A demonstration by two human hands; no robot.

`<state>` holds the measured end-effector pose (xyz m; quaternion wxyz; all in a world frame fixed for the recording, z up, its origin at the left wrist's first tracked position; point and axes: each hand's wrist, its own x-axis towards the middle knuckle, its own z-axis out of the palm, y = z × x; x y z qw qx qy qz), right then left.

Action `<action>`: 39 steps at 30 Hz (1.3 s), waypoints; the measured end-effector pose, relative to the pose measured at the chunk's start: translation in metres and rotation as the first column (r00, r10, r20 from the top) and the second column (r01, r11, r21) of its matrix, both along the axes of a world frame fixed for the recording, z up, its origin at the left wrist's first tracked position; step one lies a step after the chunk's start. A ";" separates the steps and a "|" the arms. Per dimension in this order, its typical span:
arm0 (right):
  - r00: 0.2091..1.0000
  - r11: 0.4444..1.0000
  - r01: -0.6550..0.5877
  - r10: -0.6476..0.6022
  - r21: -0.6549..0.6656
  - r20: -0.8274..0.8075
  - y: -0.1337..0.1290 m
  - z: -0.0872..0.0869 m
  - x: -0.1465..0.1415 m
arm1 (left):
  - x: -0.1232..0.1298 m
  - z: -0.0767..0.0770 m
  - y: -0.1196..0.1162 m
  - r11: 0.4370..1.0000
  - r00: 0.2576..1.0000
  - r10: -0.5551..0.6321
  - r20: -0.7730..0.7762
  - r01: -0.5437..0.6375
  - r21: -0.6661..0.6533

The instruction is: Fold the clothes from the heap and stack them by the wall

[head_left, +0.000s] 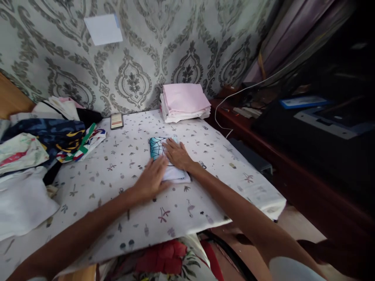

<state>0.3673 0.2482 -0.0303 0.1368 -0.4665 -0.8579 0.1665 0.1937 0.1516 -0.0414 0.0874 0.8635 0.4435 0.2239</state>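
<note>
The folded cloth [156,148], a blue web-patterned face over white layers, lies flat near the middle of the tabletop [117,230], beneath the hands. Right hand [177,155]: laid across the upper part, fingers extended, nothing pinched. Left hand [150,176]: fingers straight and unclenched at the left edge; blur prevents confirmation of firm contact.

Caution: unequal pressure from the two palms may skew the layers, since the white part extends past the blue face. A dragging stroke may turn back a corner or ruck the printed cover [249,187] underneath.

Left side: a loose heap of clothes [43,130] lies near the left forearm [93,220]; a wide sweep could catch it. Rear: the pink-topped stack [187,97] has uneven edges; a knock could slide its upper layers.
</note>
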 end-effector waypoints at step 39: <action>0.987 0.949 -0.114 0.142 0.293 -0.077 -0.015 0.014 -0.031 | -0.084 0.037 -0.016 0.829 0.851 0.525 0.035 -0.501 -0.248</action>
